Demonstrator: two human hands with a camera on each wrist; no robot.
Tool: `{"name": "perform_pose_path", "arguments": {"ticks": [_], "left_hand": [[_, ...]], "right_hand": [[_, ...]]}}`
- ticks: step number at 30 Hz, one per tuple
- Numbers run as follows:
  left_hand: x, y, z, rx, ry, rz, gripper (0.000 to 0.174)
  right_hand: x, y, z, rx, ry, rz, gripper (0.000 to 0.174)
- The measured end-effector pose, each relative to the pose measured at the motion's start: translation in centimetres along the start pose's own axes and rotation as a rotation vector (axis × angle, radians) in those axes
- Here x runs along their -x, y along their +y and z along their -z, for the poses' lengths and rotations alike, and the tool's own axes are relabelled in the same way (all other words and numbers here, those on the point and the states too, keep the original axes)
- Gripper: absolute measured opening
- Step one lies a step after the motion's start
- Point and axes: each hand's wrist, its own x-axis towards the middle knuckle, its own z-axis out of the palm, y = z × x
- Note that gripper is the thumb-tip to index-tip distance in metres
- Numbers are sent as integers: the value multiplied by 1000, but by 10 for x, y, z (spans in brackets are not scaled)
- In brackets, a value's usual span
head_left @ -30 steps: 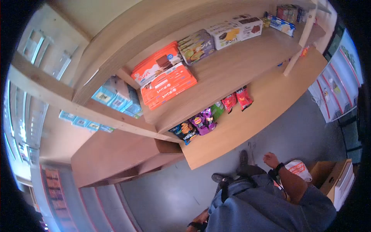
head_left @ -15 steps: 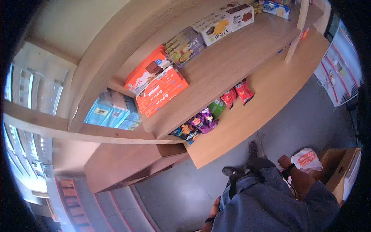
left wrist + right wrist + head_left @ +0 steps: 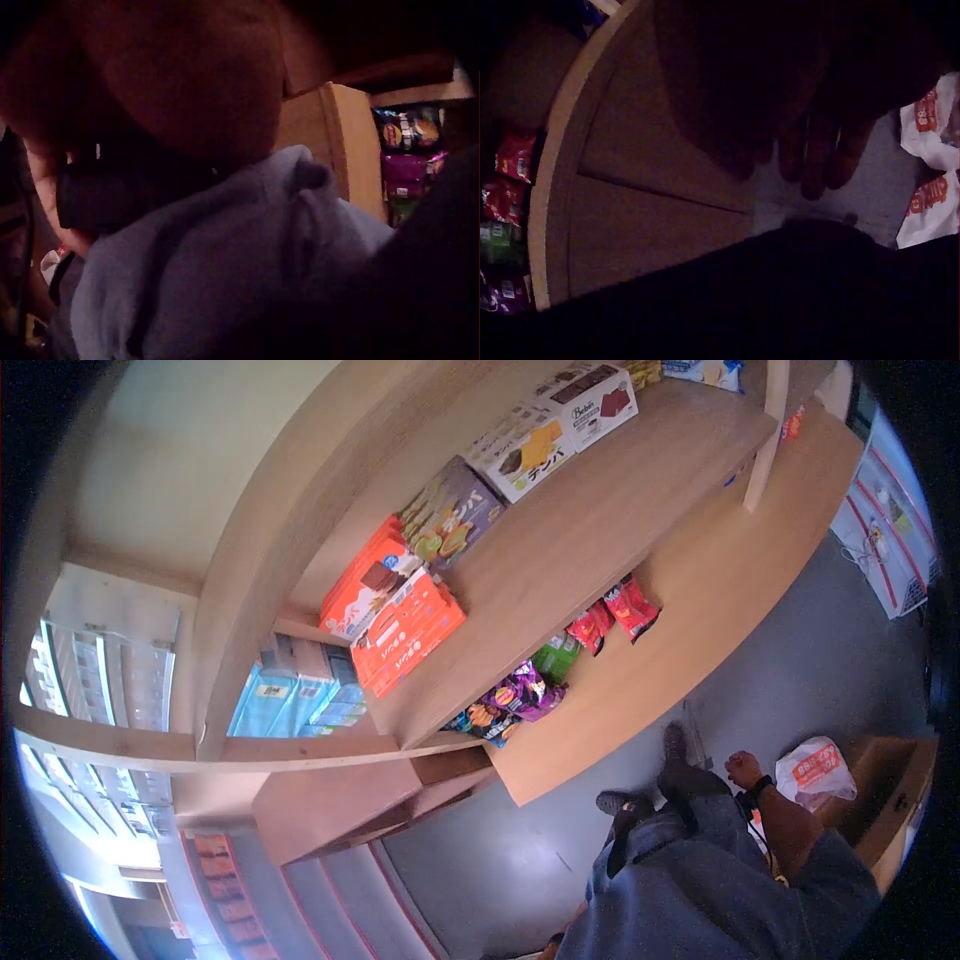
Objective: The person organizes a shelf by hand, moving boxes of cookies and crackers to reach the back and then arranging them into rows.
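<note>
My right hand [image 3: 743, 768] hangs in front of the body with its fingers loosely curled and nothing in them. In the right wrist view its fingers [image 3: 814, 161] dangle above the grey floor. A white plastic bag [image 3: 817, 770] with red print lies close beside it. Of my left hand [image 3: 578, 916] only a sliver shows at the lower edge, next to the blue shirt [image 3: 700, 890]. The left wrist view has this hand [image 3: 195, 75] large and dark beside the shirt cloth, its fingertips hidden; no held object shows.
A wooden shelf [image 3: 600, 510] carries orange boxes [image 3: 405, 630], a purple-grey box [image 3: 450, 515] and white boxes [image 3: 525, 455]. Snack bags [image 3: 525, 690] lie on the curved lower board [image 3: 690, 620]. A cardboard carton [image 3: 880, 800] stands at right, low grey shelves [image 3: 330, 900] at lower left.
The head view has turned, so the shelf boxes sit further left and lower. The left hand has slipped mostly out of sight. The right hand stays loosely curled.
</note>
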Motion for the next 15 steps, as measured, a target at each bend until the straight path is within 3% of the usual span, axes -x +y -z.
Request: {"name": "perform_pose_path", "arguments": {"ticks": [3,5,6,7,9,10,12,14,15], "left_hand": [[-1,16,-4,-44,-21,-12,55],[-4,23,-7,-88,-24,-34,55],[-6,28,-10,-115,-29,-49,55],[-9,33,-14,-144,-30,-69,55],[-17,47,-20,-196,-13,-116,56],[-21,53,-24,-216,-3,-140,56],[-24,67,-33,-255,7,-192,57],[-16,76,-43,-125,54,-58,59],[-14,78,-46,-81,73,-10,60]], "right_hand": [[-23,3,-1,-234,-26,-67,12],[-43,23,-3,49,20,255,15],[-55,47,-3,40,11,257,15],[-66,80,-2,63,-1,427,16],[-69,84,-5,72,-17,601,18],[-65,85,3,146,-60,373,21],[-62,82,20,216,-104,145,23],[-62,82,30,685,-98,347,32],[-63,84,33,681,-106,347,32]]}}
